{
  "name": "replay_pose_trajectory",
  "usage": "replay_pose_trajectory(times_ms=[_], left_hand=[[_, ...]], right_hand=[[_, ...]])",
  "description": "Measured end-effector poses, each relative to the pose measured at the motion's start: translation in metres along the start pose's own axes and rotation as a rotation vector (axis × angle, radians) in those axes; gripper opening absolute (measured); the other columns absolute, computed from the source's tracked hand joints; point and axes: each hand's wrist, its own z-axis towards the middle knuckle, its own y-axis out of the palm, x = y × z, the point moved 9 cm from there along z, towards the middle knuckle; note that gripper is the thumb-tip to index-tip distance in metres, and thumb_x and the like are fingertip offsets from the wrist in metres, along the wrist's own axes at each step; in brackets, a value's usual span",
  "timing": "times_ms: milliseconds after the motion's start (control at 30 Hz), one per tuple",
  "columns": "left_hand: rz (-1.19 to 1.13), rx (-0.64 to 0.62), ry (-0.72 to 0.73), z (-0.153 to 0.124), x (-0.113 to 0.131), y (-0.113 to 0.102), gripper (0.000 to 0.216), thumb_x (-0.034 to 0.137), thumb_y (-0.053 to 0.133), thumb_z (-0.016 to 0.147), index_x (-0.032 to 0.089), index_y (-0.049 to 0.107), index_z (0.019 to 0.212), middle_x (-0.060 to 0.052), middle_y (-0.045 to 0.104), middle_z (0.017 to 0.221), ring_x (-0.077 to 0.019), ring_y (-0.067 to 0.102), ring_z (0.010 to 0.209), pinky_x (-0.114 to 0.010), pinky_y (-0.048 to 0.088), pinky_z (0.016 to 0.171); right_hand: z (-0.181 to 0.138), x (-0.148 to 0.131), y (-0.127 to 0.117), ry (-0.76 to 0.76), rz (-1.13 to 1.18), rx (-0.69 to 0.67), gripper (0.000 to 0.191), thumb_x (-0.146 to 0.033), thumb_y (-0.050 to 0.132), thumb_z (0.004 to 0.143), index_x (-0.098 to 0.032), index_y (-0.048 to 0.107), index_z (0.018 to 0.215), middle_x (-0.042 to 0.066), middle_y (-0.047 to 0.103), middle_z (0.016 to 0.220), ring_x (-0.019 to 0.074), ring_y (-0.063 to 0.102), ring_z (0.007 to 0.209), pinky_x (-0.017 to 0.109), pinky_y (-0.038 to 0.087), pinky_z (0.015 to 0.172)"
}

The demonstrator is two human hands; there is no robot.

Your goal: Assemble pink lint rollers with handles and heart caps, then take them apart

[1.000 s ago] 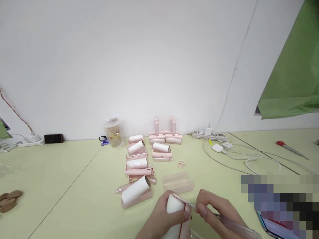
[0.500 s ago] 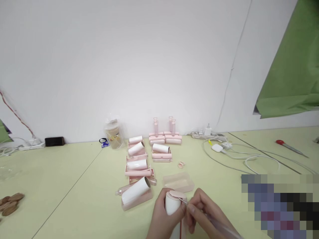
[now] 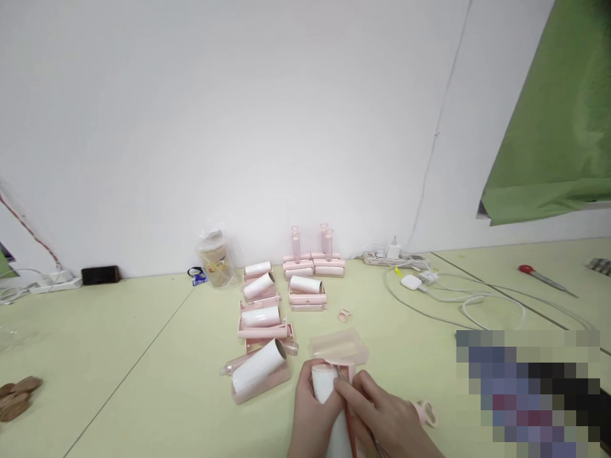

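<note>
My left hand (image 3: pixel 312 407) is wrapped round a white lint roller roll (image 3: pixel 324 381), which stands on end at the front of the table. Against its right side is a pink holder (image 3: pixel 350 375), with a reddish strip running lower down. My right hand (image 3: pixel 382 413) presses at the roll's top right edge, gripping a thin metal tool (image 3: pixel 339 372); its exact kind is unclear. A pale pink ring-shaped piece (image 3: pixel 427 413) shows beside my right hand, partly covered by it. Just behind the hands lies a translucent pink tray-like cover (image 3: pixel 338 346).
Several white rolls in pink holders (image 3: pixel 260 317) lie left and behind. Pink handles (image 3: pixel 296 248) stand by the wall. A small pink ring (image 3: pixel 344 315) lies nearby. Cables (image 3: pixel 491 305), a red-handled tool (image 3: pixel 544 280) and a pixelated area are right; a bagged cup (image 3: pixel 214 257) is back left.
My right hand has moved left and closer to the roll's top. The pink end piece has shifted off the roll towards the right. The pale pink ring-shaped piece has come into view.
</note>
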Motion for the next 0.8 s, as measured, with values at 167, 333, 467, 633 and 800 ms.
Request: replay_pose_trajectory(times_ms=[167, 333, 467, 633, 800], left_hand=[[-0.266, -0.089, -0.171, -0.002, -0.008, 0.02, 0.036, 0.033, 0.073, 0.056, 0.015, 0.054, 0.081, -0.002, 0.063, 0.068, -0.0194, 0.062, 0.069, -0.027, 0.048, 0.065], [-0.497, 0.009, -0.179, 0.002, 0.016, 0.023, 0.033, 0.035, 0.062, 0.072, 0.019, 0.044, 0.095, -0.007, 0.065, 0.084, -0.0207, 0.064, 0.085, -0.031, 0.052, 0.072], [-0.08, -0.171, -0.079, 0.014, 0.034, 0.039, 0.036, 0.04, 0.062, 0.072, 0.021, 0.039, 0.093, 0.004, 0.054, 0.064, -0.0125, 0.054, 0.048, -0.025, 0.046, 0.047], [0.541, -0.24, 0.169, 0.027, 0.052, 0.045, 0.027, 0.036, 0.052, 0.075, 0.02, 0.04, 0.093, 0.0, 0.056, 0.069, -0.0173, 0.056, 0.062, -0.027, 0.042, 0.058], [1.023, -0.224, 0.268, 0.028, 0.059, 0.041, 0.028, 0.035, 0.049, 0.072, 0.02, 0.041, 0.094, -0.004, 0.061, 0.074, -0.0245, 0.06, 0.071, -0.027, 0.036, 0.058]], right_hand=[[-0.005, 0.015, -0.008, -0.022, -0.042, 0.004, 0.049, -0.01, 0.039, 0.075, -0.034, 0.049, 0.117, 0.0, 0.057, 0.072, 0.0119, 0.052, 0.042, 0.021, 0.035, 0.041], [-0.012, 0.081, -0.021, 0.212, 0.106, 0.024, 0.036, -0.015, 0.036, 0.082, -0.027, 0.056, 0.11, 0.003, 0.054, 0.077, 0.0099, 0.048, 0.04, 0.02, 0.034, 0.036], [-0.013, 0.115, -0.021, 0.405, 0.302, -0.085, 0.029, -0.027, 0.039, 0.084, -0.028, 0.057, 0.107, 0.002, 0.058, 0.079, 0.014, 0.057, 0.049, 0.022, 0.043, 0.042], [-0.01, 0.119, -0.015, 0.547, 0.361, -0.277, 0.026, -0.039, 0.037, 0.086, -0.028, 0.059, 0.094, 0.003, 0.067, 0.085, 0.0222, 0.065, 0.074, 0.029, 0.048, 0.063], [0.008, 0.116, -0.021, 0.584, 0.37, -0.401, 0.038, -0.046, 0.037, 0.086, -0.023, 0.05, 0.059, 0.001, 0.057, 0.053, 0.0213, 0.056, 0.053, 0.028, 0.039, 0.051]])
